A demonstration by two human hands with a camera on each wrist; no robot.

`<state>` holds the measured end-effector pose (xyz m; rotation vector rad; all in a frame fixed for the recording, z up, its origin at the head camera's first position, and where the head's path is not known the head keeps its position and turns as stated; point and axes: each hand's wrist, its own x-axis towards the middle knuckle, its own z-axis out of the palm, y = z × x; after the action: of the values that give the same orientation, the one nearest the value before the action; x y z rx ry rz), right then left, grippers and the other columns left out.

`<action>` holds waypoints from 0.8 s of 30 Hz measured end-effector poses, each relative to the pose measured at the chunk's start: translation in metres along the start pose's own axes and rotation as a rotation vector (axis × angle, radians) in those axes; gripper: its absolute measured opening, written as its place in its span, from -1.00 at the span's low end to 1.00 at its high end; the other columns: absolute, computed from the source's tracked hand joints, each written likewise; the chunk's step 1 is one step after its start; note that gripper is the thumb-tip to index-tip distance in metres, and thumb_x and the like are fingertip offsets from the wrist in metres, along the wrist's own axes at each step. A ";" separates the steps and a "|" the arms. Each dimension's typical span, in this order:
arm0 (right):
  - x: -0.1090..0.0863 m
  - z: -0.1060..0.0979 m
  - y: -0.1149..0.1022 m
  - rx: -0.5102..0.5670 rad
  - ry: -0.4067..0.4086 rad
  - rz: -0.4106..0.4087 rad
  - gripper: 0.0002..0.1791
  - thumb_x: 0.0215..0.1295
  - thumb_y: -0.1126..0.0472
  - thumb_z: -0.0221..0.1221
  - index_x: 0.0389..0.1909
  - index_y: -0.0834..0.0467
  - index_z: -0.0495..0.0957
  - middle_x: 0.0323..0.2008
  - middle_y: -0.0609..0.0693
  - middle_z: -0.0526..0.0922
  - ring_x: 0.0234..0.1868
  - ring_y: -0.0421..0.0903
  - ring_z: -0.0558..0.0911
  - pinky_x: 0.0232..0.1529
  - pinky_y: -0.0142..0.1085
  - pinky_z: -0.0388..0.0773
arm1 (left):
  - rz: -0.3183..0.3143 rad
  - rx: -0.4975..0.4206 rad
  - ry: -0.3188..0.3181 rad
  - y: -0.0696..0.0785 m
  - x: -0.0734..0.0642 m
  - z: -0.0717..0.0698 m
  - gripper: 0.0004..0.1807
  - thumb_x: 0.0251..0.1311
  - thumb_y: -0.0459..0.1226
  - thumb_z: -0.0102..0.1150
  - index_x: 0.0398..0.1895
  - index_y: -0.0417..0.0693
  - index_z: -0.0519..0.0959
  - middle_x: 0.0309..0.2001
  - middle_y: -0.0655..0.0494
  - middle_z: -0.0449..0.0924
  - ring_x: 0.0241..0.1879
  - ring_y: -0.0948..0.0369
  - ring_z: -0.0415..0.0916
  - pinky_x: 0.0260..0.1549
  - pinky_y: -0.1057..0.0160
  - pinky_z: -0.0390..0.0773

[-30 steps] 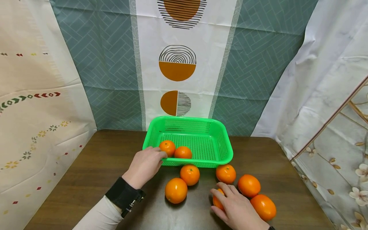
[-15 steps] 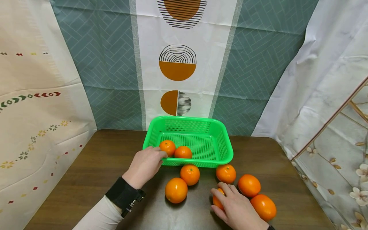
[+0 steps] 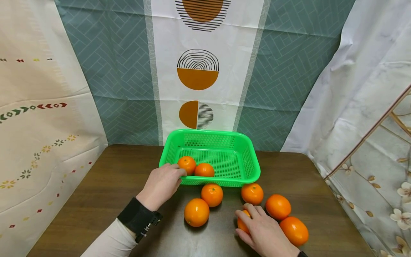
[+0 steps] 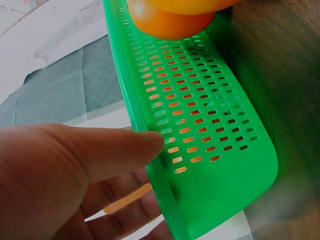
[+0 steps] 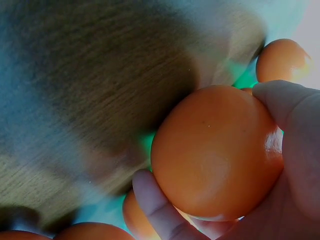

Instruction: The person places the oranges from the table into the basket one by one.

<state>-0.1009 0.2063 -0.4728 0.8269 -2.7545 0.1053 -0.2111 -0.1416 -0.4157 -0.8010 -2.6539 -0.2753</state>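
One orange (image 5: 215, 150) sits in the gripping fingers (image 5: 154, 202) of the right hand (image 3: 263, 230), seemingly on the table (image 3: 218, 241) though its underside is hidden, while the left hand (image 3: 162, 185) pinches the basket (image 3: 224, 181) by its rim, two oranges (image 3: 204, 170) lying inside and five others (image 3: 196, 212) loose outside, so filling looks only partly done.

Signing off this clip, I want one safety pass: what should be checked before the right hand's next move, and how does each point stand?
1. Left hand holds the green basket by its rim: ok, near its front left corner.
2. Right hand grips the held orange: ok.
3. Room in the basket: ok, bare floor right of the two oranges inside.
4. Low, straight path to the basket: not ok, the front orange stands between.
5. Held orange off the table: cannot tell.
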 end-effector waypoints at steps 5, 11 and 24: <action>0.000 0.001 0.000 -0.005 -0.004 -0.002 -0.52 0.42 -0.18 0.47 0.22 -0.06 0.66 0.12 -0.05 0.56 0.03 -0.09 0.56 -0.30 -0.26 0.68 | 0.003 -0.001 0.002 0.000 0.000 0.000 -0.77 0.17 -0.41 0.64 -0.28 0.08 0.77 -0.38 0.20 0.59 -0.38 0.12 0.50 -0.47 0.17 0.57; -0.001 0.001 0.000 -0.014 -0.021 0.012 -0.52 0.44 -0.20 0.44 0.23 -0.07 0.66 0.14 -0.03 0.57 0.05 -0.08 0.57 -0.30 -0.24 0.69 | 0.000 0.001 0.001 0.000 0.000 0.000 -0.77 0.16 -0.40 0.64 -0.29 0.09 0.76 -0.38 0.20 0.59 -0.37 0.11 0.51 -0.45 0.16 0.58; 0.002 -0.007 0.001 -0.046 0.042 -0.016 -0.54 0.40 -0.16 0.49 0.19 -0.07 0.67 0.11 -0.04 0.56 0.01 -0.09 0.55 -0.32 -0.25 0.67 | -0.001 -0.002 0.000 0.001 0.000 -0.001 -0.76 0.17 -0.41 0.64 -0.29 0.09 0.76 -0.38 0.20 0.59 -0.38 0.12 0.49 -0.47 0.16 0.57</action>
<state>-0.1010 0.2071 -0.4653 0.8257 -2.6996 0.0555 -0.2109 -0.1410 -0.4148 -0.8006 -2.6538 -0.2778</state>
